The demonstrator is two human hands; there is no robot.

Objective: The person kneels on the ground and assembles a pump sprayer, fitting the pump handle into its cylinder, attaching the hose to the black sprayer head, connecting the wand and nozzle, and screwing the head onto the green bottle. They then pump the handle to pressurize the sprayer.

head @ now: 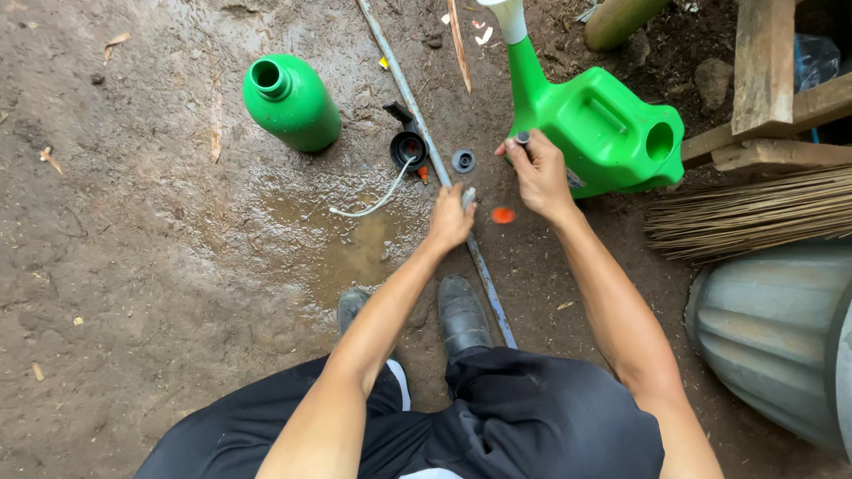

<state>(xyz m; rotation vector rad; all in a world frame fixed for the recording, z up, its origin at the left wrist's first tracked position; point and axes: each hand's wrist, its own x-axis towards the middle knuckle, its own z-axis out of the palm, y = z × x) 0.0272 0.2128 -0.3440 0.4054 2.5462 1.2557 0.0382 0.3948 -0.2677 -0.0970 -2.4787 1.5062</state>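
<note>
My left hand (451, 219) grips a small grey part (468, 197) right over a thin metal pipe (424, 142) that lies on the wet dirt. My right hand (539, 173) pinches a small dark cap-like piece (522, 138) beside a green plastic watering can (603, 124). A small orange cap (502, 215) lies on the ground between my hands. A dark round cap (462, 160) sits just right of the pipe.
A green open bottle (290, 102) stands at the upper left. A black sprayer head with a white tube (404, 155) lies by a muddy puddle (355, 239). A straw broom (754, 213), wooden planks (763, 71) and a grey ribbed container (781, 328) fill the right side.
</note>
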